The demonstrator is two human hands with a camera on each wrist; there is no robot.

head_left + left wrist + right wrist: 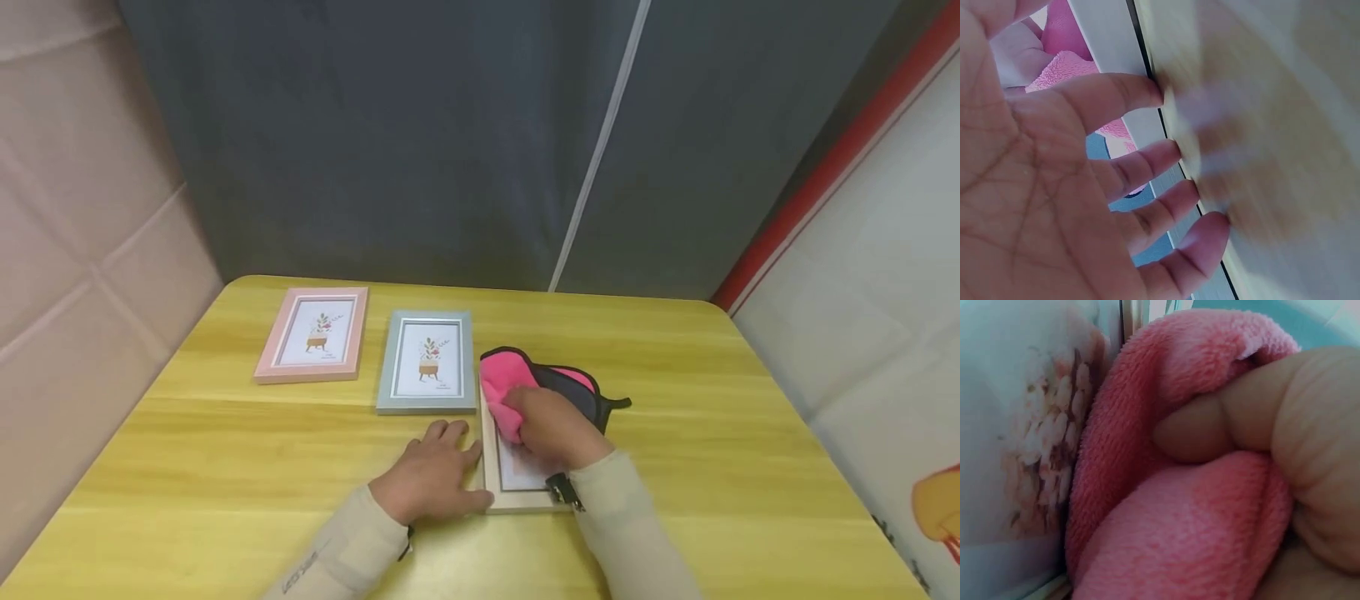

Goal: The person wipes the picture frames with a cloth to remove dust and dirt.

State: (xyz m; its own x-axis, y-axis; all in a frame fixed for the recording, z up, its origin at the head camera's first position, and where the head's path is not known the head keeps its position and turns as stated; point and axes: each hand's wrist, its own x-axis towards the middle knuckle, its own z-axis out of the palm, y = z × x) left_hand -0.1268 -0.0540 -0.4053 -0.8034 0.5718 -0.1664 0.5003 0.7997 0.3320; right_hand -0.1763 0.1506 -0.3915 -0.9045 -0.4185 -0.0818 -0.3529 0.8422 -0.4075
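Note:
A light wood picture frame [491,467] lies face up near the middle of the table, its picture partly hidden. My right hand [553,425] grips a bunched cleaning cloth [506,375], pink and fluffy with a dark grey side, against the frame's front. In the right wrist view the thumb digs into the plush cloth [1147,512] right beside the printed picture [1041,444]. At the frame's left edge my left hand [435,477] rests with spread fingers, the thumb at the lower left corner. The left wrist view shows its fingertips [1213,234] down at the tabletop.
Left of the wooden frame lies a blue-grey picture frame [386,392], and farther left a pink one [273,358], both face up with a plant print. The yellow wood-grain table [712,467] ends at a dark grey panel [390,167] behind.

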